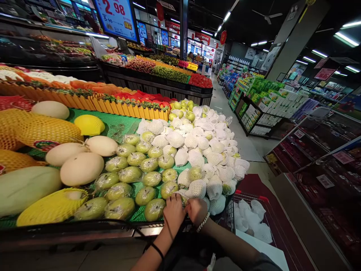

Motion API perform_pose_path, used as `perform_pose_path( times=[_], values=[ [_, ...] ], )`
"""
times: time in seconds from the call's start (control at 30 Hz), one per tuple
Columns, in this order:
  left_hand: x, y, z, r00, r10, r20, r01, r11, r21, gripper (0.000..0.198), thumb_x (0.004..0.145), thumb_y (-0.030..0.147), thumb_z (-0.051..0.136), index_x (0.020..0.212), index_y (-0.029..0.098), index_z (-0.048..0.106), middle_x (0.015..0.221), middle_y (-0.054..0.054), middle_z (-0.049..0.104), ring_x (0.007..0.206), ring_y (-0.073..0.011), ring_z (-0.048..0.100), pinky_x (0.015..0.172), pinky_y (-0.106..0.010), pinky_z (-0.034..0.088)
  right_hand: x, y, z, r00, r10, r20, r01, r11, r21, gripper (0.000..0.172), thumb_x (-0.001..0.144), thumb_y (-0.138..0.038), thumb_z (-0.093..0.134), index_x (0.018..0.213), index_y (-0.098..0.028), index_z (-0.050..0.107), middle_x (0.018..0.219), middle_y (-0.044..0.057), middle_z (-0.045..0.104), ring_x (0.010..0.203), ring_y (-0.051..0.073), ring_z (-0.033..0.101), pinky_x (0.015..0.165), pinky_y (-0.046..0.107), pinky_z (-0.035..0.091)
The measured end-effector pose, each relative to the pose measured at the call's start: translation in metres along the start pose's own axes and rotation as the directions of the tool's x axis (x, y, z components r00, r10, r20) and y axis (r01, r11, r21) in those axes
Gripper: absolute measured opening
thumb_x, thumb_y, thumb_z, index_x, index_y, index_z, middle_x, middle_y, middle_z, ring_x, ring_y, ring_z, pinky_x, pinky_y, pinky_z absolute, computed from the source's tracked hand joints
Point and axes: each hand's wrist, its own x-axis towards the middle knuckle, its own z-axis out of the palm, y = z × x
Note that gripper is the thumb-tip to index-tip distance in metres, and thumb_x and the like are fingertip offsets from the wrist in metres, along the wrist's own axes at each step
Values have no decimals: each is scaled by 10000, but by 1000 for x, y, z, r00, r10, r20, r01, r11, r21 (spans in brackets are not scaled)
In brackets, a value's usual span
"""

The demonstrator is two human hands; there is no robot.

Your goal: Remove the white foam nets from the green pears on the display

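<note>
My left hand (173, 211) and my right hand (197, 211) are close together at the front edge of the fruit display, both with curled fingers. Between and just beyond them show a bit of white foam net (181, 193) and a sliver of green fruit; what the fingers pinch is mostly hidden. Left of my left hand lie rows of green pear-like fruit in clear film (155, 209). Beyond my right hand is a heap of fruit in white foam net sleeves (197, 188). A beaded bracelet (203, 223) circles my right wrist.
Pale melons (81, 168) and a yellow-netted melon (52, 207) fill the left of the green mat (118, 122). Low at right, a cart (235, 222) holds white foam nets (254, 218). Shelves (318, 188) line the right side; an aisle (216, 98) runs back between displays.
</note>
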Motion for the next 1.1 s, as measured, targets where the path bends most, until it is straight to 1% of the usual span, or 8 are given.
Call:
perform_pose_path(
  times=[0.13,0.23,0.4,0.57,0.73,0.87,1.0,1.1],
  values=[
    [14,3,-24,995,25,100,-24,1000,-14,294,965,221,633,1180,41,720,1200,-248,719,1063,-366,748,770,-397,598,-4,13,-4,994,-95,-61,100,992,81,266,911,-134,701,1142,-183,822,727,41,735,728,219,720,679,291,486],
    [14,-12,-26,991,115,73,-110,991,-71,246,984,224,548,1119,121,727,1166,-178,736,1070,-320,743,878,-409,601,-14,33,-15,969,-133,-209,177,962,208,317,968,-180,627,1238,-176,792,706,12,714,644,173,680,648,263,467],
    [10,-36,20,893,396,-214,-429,893,-138,867,757,275,704,1574,46,526,1640,-275,535,1555,-446,491,1244,-576,481,-28,64,-31,905,-73,-419,240,900,363,324,1020,-255,539,1163,-161,814,664,15,696,540,152,620,574,255,411],
    [22,-47,73,874,443,-197,-471,873,-128,515,992,166,484,1465,151,688,1549,-167,672,1453,-327,647,1118,-429,614,-28,69,-38,892,-58,-448,250,889,384,324,1024,-265,539,1121,-145,824,688,37,714,550,161,630,571,261,435],
    [24,-67,66,829,450,-332,-520,838,-164,474,1068,133,365,1314,178,767,1339,-123,798,1167,-238,807,863,-272,663,-21,59,-41,870,-85,-485,300,872,386,302,1028,-253,550,1124,-155,818,737,42,732,583,157,645,595,258,463],
    [20,-80,38,845,301,-442,-416,890,-188,390,1128,326,426,1181,176,782,1127,-117,847,856,-245,829,653,-284,609,-11,48,-34,904,-164,-394,315,879,357,284,1018,-234,561,1141,-185,812,782,42,742,657,175,681,659,272,516],
    [16,-80,22,807,9,-590,-214,937,-277,409,1127,406,443,1074,150,757,1099,-148,836,872,-292,813,748,-361,609,-4,36,-22,943,-233,-236,301,900,314,313,980,-227,675,1267,-156,776,1038,101,792,845,219,746,794,318,596],
    [15,-77,19,820,-197,-538,-60,905,-422,419,1106,428,410,1070,164,733,944,-130,814,810,-312,779,693,-384,575,-3,27,-18,945,-281,-169,320,905,282,392,989,-320,741,1346,-159,740,1160,123,774,1012,261,758,891,347,619]
  ],
)
